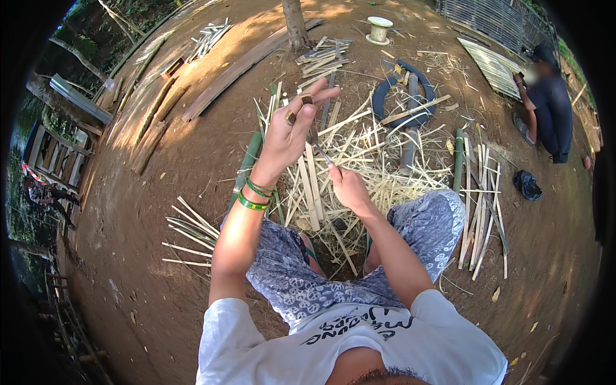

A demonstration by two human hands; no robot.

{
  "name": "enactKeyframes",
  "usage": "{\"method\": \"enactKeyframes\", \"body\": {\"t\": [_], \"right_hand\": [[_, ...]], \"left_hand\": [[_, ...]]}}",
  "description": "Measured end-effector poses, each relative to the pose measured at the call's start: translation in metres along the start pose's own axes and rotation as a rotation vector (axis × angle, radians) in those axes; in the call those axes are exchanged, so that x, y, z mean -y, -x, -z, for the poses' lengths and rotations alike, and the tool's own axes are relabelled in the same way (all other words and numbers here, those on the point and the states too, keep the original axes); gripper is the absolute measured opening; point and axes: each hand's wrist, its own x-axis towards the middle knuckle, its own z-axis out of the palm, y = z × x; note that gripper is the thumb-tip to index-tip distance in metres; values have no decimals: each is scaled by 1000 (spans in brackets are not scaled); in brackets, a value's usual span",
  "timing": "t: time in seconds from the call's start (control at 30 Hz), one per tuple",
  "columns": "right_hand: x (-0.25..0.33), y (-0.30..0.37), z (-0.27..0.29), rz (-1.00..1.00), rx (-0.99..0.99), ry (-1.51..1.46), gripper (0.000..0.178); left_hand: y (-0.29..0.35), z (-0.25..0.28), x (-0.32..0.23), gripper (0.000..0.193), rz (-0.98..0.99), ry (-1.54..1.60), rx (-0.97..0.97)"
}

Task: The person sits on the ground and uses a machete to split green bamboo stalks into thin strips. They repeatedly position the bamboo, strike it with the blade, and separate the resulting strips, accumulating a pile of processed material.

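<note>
My left hand point(285, 138) is raised over the pile of shavings, its fingers stretched out and apart, and I see nothing held in it. Brown bands point(290, 118) wrap two of its fingers, and green bracelets point(254, 199) circle the wrist. Lower and to the right, my right hand point(350, 187) is closed round the handle of a small knife point(323, 154). The blade points up and left toward my left palm; whether it touches is unclear. Pale split bamboo strips point(310, 192) and thin curled shavings point(359, 160) lie on the ground beneath both hands.
Green bamboo lengths point(247, 168) lie beside my knees, with bundled strips point(484, 212) at right and more strips point(192, 234) at left. Ahead are a black tyre-like ring point(381, 102), a tree trunk point(294, 25) and a white spool point(379, 29). Another person point(550, 102) squats at far right.
</note>
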Motion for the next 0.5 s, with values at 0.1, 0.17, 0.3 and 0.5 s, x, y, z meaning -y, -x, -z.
{"method": "enactKeyframes", "body": {"t": [0.1, 0.17, 0.3, 0.5], "right_hand": [[-7, -29, -21, -80, 37, 14, 70], [-2, -36, -19, -115, 74, -40, 68], [-2, -38, -13, -190, 176, -188, 71], [10, -34, 18, -483, 382, -824, 68]], "left_hand": [[-12, 6, -2, 58, -1, 47, -47], [-16, 16, -2, 61, 44, 4, -46], [-28, 21, -2, 61, 20, 35, -24], [-42, 18, 9, 58, -16, 113, -26]]}}
